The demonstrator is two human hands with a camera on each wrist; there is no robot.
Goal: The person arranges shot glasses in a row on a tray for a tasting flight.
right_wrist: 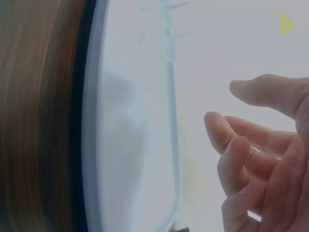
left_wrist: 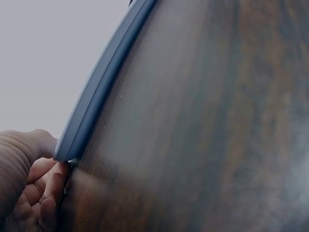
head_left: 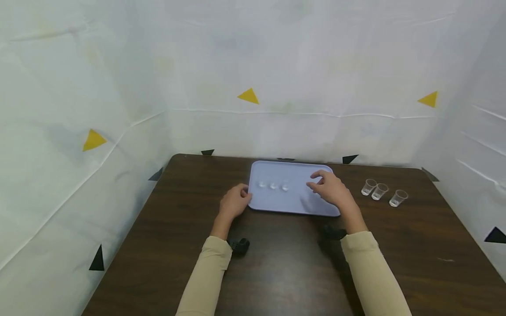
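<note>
We see the lavender tray point(head_left: 292, 199) lying flat on the dark wooden table point(head_left: 276, 263), toward its far edge and near the middle. Three small clear cups point(head_left: 273, 186) stand in a row on the left half of the tray, close together. Our left hand point(head_left: 234, 202) rests at the tray's near left corner, with fingers curled against the rim; in the left wrist view the thumb point(left_wrist: 29, 145) lies over the rim's edge point(left_wrist: 91, 106) and the fingers tuck under it, so the hand grips that corner. Our right hand point(head_left: 330, 189) hovers over the right half of the tray, fingers loosely bent and spread apart, holding nothing; the right wrist view shows the same empty fingers point(right_wrist: 231, 150) above the tray's surface point(right_wrist: 135, 145).

Right of the tray, apart from it, three more clear cups point(head_left: 379, 191) stand on the bare table. White sheeting point(head_left: 276, 66) with yellow and black triangle markers walls the table on three sides.
</note>
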